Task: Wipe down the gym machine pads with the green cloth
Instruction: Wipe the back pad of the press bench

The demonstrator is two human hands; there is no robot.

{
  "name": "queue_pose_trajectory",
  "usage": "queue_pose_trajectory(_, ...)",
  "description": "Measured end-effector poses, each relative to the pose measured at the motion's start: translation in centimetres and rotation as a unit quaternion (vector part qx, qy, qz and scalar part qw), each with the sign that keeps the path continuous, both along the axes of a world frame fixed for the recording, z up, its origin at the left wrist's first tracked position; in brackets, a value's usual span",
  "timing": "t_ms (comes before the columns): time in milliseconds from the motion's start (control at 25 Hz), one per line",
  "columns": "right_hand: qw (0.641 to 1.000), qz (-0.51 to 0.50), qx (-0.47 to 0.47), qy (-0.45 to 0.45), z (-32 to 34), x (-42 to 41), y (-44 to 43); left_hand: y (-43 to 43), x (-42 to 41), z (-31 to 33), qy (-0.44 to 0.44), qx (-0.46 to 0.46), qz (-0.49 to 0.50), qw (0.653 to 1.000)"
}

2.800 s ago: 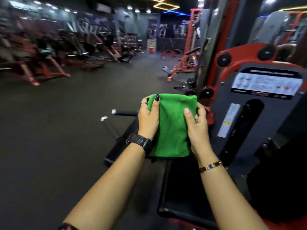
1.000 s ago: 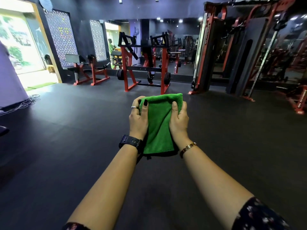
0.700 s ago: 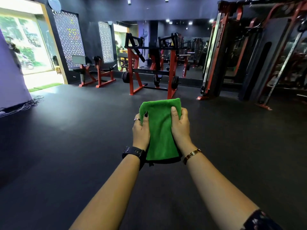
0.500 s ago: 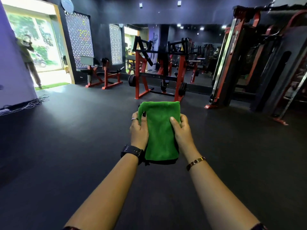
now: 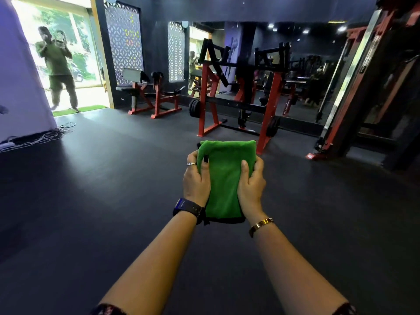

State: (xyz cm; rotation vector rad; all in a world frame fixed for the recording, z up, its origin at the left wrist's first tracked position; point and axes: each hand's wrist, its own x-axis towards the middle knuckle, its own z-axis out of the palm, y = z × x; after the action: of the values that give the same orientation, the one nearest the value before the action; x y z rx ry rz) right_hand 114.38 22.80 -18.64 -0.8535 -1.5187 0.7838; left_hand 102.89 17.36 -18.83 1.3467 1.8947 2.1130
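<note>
Hidden: the fingers of both hands are behind the folded green fleecy cloth [image 5: 223,178]; only the thumbs and the backs of the hands show. Both forearms are cut off at the lower edge, with patterned sleeve hems just visible. A dark strip shows under the cloth's bottom edge; cannot tell what it is.

Left hand [image 5: 196,180]: grips the cloth's left edge, with the dark-nailed thumb pressed on the front.
Right hand [image 5: 251,185]: grips the right edge, thumb on the front.
The cloth is held upright between them in mid-air over the dark rubber floor [image 5: 91,201], touching no machine.

Hard to make out: the figure in olive clothes [image 5: 58,67] in the bright doorway at far left is blurred. The mirror wall behind doubles the equipment.

Counts:
- 1 cloth, 2 hands
- 1 silver ring [image 5: 191,163] and 1 black wristwatch [image 5: 187,208], both left
- 1 gold bracelet [image 5: 261,225], right
- 1 red-and-black plate-loaded rack [image 5: 238,105] ahead
- 1 grey-padded bench on red legs [image 5: 145,92] to its left
- 1 tall red-framed cable tower [image 5: 354,76], cut off at right
- 1 tangle of pale cables [image 5: 41,135] on the floor
</note>
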Motion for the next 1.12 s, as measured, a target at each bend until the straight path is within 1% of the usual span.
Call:
queue_pose_trajectory(240, 0.997, -0.064, -0.007, -0.047, -1.0, -11.7, 21.3, 21.5, -11.7, -0.8, -0.014, -0.033, -0.003, 0.999)
queue_pose_trajectory(320, 0.995, -0.066, -0.004, -0.076, -1.2, -14.1, 27.0, 27.2, -14.5, -1.3, -0.014, -0.034, -0.014, 0.999)
queue_pose_trajectory(480, 0.994, -0.062, 0.001, -0.085, -1.4, -20.3, 40.5, 40.6, -20.9, -1.7, -0.007, -0.028, -0.012, 1.000)
queue_pose_trajectory(600, 0.997, -0.028, 0.019, -0.076, -0.9, -25.7, 51.6, 51.4, -26.3, -1.5, -0.017, -0.027, 0.008, 0.999)
queue_pose_trajectory(800, 0.997, 0.054, -0.007, -0.055, 0.4, -35.3, 70.7, 69.5, -35.7, 0.3, -0.035, -0.030, 0.030, 0.998)
queue_pose_trajectory(960, 0.995, 0.081, -0.022, -0.050, 0.0, -42.6, 82.1, 81.0, -43.0, 0.5, -0.027, -0.051, 0.050, 0.997)
queue_pose_trajectory(1120, 0.994, 0.091, -0.013, -0.061, -1.1, -51.1, 94.8, 93.3, -51.8, -1.0, -0.040, -0.042, 0.054, 0.997)
